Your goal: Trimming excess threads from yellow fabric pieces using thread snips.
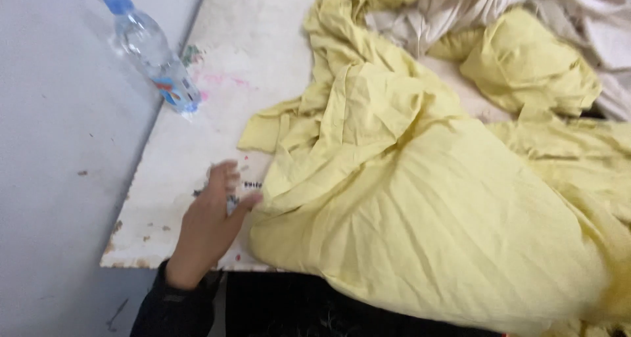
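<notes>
Lying capped, 1 bottle (152, 54) seemingly holds clear liquid near left hand (213, 209).

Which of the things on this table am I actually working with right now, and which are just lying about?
In hand:
- left hand, open, thumb at the cloth's edge
- yellow cloth, crumpled across the table

Lying about:
- water bottle at the table's left edge
- second yellow bundle
- pale beige cloth at the far end

The right hand is not in view.

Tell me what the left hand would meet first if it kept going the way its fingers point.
Bare white tabletop first; the left hand points up and away. Farther along, probably the plastic bottle, though depth is unclear.
</notes>
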